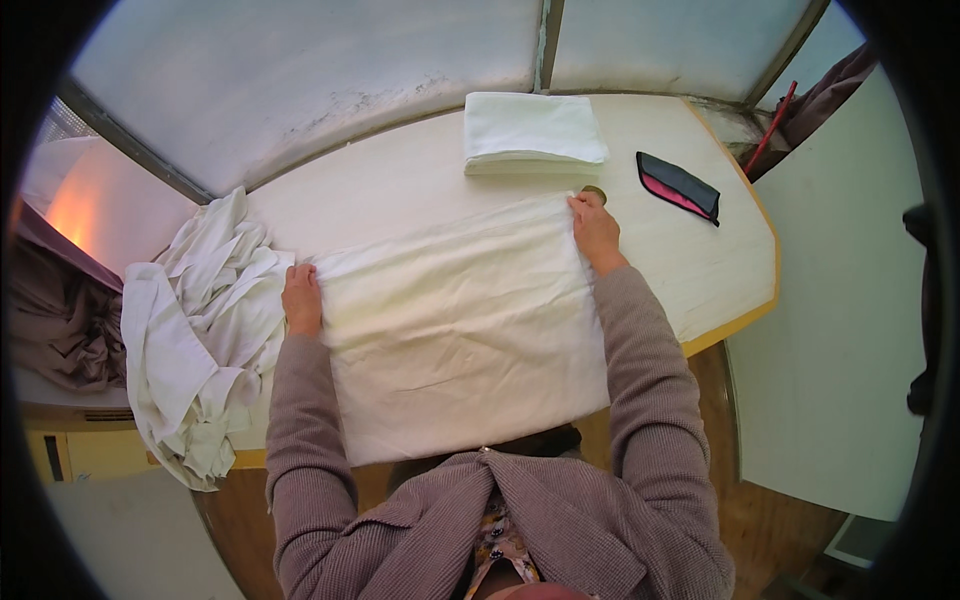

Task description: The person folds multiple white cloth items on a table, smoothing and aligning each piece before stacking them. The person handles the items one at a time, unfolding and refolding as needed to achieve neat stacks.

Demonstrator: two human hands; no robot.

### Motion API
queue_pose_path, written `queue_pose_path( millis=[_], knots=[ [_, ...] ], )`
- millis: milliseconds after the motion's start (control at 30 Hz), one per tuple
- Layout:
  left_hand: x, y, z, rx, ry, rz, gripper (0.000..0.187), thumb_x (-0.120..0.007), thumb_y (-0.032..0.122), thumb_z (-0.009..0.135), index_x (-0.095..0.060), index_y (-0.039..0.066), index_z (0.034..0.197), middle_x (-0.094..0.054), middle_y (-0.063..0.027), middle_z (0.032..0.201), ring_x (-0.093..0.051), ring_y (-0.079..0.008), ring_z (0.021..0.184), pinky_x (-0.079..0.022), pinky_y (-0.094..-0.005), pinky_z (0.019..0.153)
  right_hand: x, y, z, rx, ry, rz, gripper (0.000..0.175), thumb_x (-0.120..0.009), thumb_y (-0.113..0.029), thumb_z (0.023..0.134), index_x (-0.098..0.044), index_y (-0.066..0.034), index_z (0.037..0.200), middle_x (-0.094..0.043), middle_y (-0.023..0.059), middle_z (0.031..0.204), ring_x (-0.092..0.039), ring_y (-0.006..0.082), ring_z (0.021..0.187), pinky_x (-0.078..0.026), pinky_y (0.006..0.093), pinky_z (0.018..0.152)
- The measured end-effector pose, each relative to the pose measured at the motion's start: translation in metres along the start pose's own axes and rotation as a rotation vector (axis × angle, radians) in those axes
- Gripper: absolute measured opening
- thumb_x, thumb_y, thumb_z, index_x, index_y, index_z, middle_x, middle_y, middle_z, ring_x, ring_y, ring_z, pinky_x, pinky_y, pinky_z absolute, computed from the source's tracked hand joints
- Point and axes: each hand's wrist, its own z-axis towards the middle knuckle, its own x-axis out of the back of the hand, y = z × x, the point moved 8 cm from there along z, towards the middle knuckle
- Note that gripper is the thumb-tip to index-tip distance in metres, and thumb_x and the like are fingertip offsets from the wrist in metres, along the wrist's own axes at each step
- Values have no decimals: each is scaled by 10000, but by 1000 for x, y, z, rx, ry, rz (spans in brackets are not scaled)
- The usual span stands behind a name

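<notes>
A large white cloth [465,337] lies spread before me on the table, lightly creased, its near edge reaching past the table's front. My left hand [303,300] is at its far left corner, fingers curled over the edge. At the far right corner, my right hand [598,231] pinches the fabric between thumb and fingers. Just beyond the right fingertips sits a small round olive-brown object [596,193], partly hidden by the hand. A heap of crumpled white cloth [206,300] lies beside my left hand and hangs over the front edge.
A neat stack of folded white cloths [534,133] stands at the back of the white table [375,184], near the window [315,67]. To its right lies a dark grey and pink pouch [679,187]. Mauve curtains [64,315] hang at the left.
</notes>
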Motion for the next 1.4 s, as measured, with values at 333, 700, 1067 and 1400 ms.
queue_pose_path(
  millis=[333,700,1067,1400],
  knots=[
    [10,56,-12,-239,-140,396,614,-711,436,863,-581,100,1360,-446,-201,1475,-434,-401,1348,-380,-479,1099,32,-82,-17,214,-101,-133,554,-760,-367,806,-633,-178,1312,-580,123,1298,-512,335,1245,-418,503,1019],
    [-75,213,-68,-524,-652,-31,619,-501,478,998,-344,260,1555,-257,-47,1643,-154,-333,1529,-119,-546,1212,1,-264,-187,649,-560,69,510,-778,-377,776,-617,-163,1210,-541,110,1163,-495,322,1131,-448,501,878],
    [-84,228,-58,-435,-609,46,667,-436,535,1014,-263,242,1587,-188,-45,1666,-73,-355,1539,-37,-595,1207,38,-262,-271,764,-869,165,404,-750,-341,789,-644,-138,1122,-577,129,1081,-584,338,1021,-509,474,787],
    [-69,259,-94,-516,-503,-46,652,-408,523,1027,-297,186,1574,-214,-124,1649,-149,-382,1520,-126,-559,1210,38,-198,-174,399,-314,40,548,-697,-422,874,-581,-98,1301,-535,184,1343,-450,412,1295,-366,537,1074]
  ],
)
